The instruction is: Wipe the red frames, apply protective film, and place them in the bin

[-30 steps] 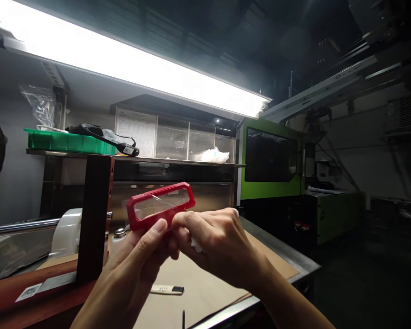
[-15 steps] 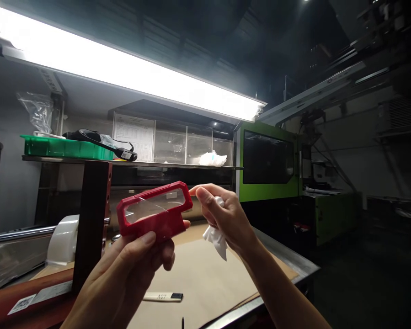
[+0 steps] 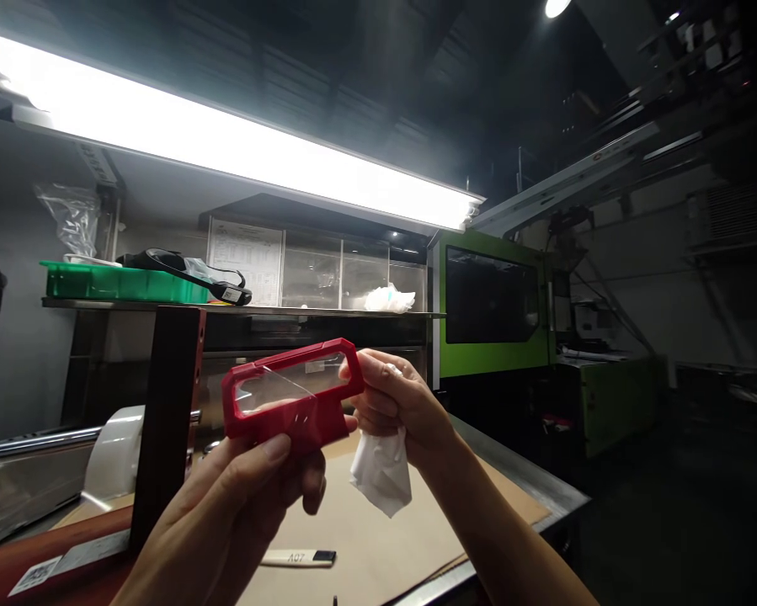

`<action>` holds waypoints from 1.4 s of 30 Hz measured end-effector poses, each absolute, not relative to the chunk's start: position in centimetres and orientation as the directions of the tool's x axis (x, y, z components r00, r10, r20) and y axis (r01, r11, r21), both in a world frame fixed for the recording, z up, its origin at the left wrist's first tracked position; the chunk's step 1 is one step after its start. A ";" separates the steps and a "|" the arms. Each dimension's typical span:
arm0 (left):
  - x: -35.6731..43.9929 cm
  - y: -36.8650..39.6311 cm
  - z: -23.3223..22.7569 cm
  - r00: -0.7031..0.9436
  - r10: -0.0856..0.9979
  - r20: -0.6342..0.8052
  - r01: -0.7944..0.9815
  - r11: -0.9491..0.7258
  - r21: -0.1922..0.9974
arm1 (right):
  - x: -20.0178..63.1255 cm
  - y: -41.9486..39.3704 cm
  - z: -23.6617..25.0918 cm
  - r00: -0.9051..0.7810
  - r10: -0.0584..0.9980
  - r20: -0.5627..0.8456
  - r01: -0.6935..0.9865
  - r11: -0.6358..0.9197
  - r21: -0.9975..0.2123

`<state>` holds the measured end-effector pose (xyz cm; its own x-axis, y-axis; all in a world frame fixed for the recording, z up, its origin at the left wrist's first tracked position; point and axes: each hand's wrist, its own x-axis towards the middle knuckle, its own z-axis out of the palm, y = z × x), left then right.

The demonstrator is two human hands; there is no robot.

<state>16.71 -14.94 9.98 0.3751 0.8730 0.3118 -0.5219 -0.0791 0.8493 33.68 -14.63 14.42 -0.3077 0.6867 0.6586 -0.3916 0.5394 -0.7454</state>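
Head cam: my L hand point(image 3: 245, 480) pinches the red plastic frame's point(image 3: 318, 427) lower edge, above the bench point(image 3: 365, 547); R hand point(image 3: 409, 404) clutches a white wipe point(image 3: 384, 475), thumb at frame's R end. Prob mid-handling; next move needs steady L grip imo.

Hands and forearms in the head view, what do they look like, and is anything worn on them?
Both the left hand and right hand are bare, without gloves. The visible forearms show no sleeves, and no watch, bracelet, ring or marking can be seen.

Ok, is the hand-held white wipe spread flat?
No, gathered: the white wipe bunches in the right hand, lower end hanging loose.
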 end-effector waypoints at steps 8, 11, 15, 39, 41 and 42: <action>16.6 -15.2 10.4 0.359 0.876 0.321 -0.557 -0.074 0.827 | 32.8 -14.6 14.5 -0.338 0.656 0.675 -0.472 0.502 -0.724; 16.6 -15.5 10.9 0.370 0.871 0.323 -0.536 -0.084 0.840 | 32.4 -14.6 14.4 -0.304 0.676 0.671 -0.453 0.517 -0.726; 16.6 -15.6 11.7 0.374 0.840 0.393 -0.501 -0.173 0.848 | 31.7 -14.4 14.6 -0.246 0.745 0.621 -0.410 0.500 -0.763; 15.2 -14.9 20.5 0.391 0.424 0.817 -0.545 -0.609 0.576 | 29.3 -15.2 22.6 -0.204 0.695 0.689 -0.243 0.646 -0.723; 15.1 -14.9 20.5 0.393 0.430 0.813 -0.538 -0.609 0.583 | 29.3 -15.2 22.6 -0.214 0.683 0.698 -0.247 0.654 -0.715; 15.1 -14.9 20.5 0.390 0.434 0.812 -0.539 -0.607 0.584 | 29.3 -15.2 22.6 -0.215 0.678 0.703 -0.248 0.658 -0.711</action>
<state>15.08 -14.91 20.54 0.3902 0.4345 0.8118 -0.5385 -0.6074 0.5840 29.29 -15.22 22.65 -0.2151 0.6778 0.7030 -0.2485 0.6582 -0.7106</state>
